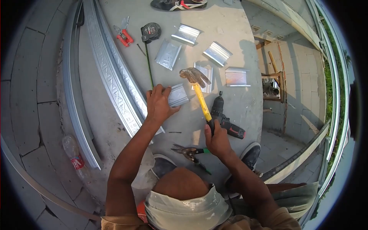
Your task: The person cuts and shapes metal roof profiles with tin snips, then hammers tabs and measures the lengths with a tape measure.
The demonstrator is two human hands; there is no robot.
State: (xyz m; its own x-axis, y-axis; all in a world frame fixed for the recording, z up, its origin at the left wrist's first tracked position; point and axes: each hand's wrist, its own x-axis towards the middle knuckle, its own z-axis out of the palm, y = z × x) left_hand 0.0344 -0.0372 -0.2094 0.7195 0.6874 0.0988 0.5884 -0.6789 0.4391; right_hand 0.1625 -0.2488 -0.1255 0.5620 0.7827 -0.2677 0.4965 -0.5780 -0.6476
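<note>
My right hand is closed round the handle of a claw hammer, which has a yellow shaft and a rusty head. The hammer head is raised over the slab, to the right of my left hand. That left hand grips a short piece of metal channel at its left end, fingers above and thumb below. A cordless drill lies just beyond my right hand. Beside my left fingers runs the pulled-out blade of a tape measure.
Several cut channel pieces lie farther out on the concrete slab. Long metal channels stretch along the left. Tin snips lie near my feet, a red-handled tool at upper left, and a plastic bottle at left.
</note>
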